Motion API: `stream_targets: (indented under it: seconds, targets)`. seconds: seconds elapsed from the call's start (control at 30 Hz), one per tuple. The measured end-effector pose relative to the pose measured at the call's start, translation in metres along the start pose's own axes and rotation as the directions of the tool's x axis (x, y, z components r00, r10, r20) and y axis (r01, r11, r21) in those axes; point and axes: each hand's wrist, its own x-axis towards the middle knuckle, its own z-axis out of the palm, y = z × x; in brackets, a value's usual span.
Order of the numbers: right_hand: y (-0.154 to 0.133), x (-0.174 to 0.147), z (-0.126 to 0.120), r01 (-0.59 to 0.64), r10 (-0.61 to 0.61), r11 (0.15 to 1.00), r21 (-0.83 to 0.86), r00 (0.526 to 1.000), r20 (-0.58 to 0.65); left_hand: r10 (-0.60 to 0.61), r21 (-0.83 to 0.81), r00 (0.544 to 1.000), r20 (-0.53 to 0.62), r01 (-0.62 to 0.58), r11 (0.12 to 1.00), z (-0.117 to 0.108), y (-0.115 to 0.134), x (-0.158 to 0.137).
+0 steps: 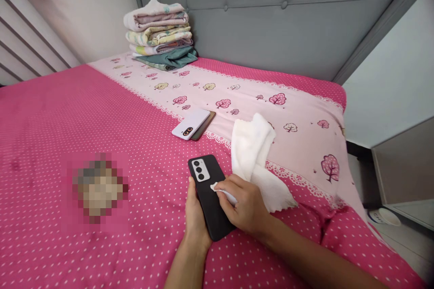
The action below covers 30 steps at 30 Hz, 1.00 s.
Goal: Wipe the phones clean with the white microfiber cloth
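Note:
My left hand (195, 216) is closed around the lower left edge of a black smartphone (212, 203), whose back with its silver camera block faces up. Over the phone's right side is my right hand (246, 201), its fingers pinching a small white cloth or tissue (229, 195) against the phone's back. Just beyond the right hand lies a crumpled white cloth (252, 149) on the bed; whether it joins the piece in my fingers cannot be seen. Farther off, a pale lilac phone (193, 123) rests partly on top of a darker brownish phone (205, 127).
A pink dotted bedsheet (142, 244) with a tree-print band covers the bed. Folded blankets (158, 31) are stacked by the grey padded headboard (254, 18). A blurred-out item (100, 187) lies at the left. A white round container (384, 216) stands on the floor at right.

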Motion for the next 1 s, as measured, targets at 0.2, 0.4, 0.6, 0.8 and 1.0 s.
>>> stream_targets:
  seconds: [0.2, 0.4, 0.6, 0.8, 1.0]
  targets:
    - [-0.0004, -0.0001, 0.0, 0.004, -0.004, 1.0, -0.008, 1.0, 0.0, -0.001, -0.01, 1.0, 0.001, 0.001, 1.0, -0.0003, -0.0005, 0.0003]
    - [0.0, -0.0003, 0.0001, -0.002, 0.002, 1.0, 0.006, 1.0, 0.002, 0.009, 0.014, 1.0, 0.0, -0.009, 1.0, -0.0007, -0.0005, 0.0012]
    - [0.0, 0.0002, -0.0011, -0.006, 0.006, 1.0, 0.001, 1.0, 0.005, 0.005, 0.02, 1.0, 0.001, -0.005, 1.0, 0.0005, 0.0001, 0.0002]
    - [-0.0006, 0.0006, -0.001, -0.002, 0.002, 1.0, 0.003, 1.0, -0.001, 0.009, 0.027, 1.0, -0.009, -0.009, 1.0, 0.0001, 0.0005, -0.0005]
    - [-0.0009, -0.0002, 0.0004, 0.0, 0.0, 1.0, 0.011, 1.0, 0.0, 0.004, 0.024, 1.0, 0.003, -0.004, 1.0, -0.0009, 0.0, 0.0003]
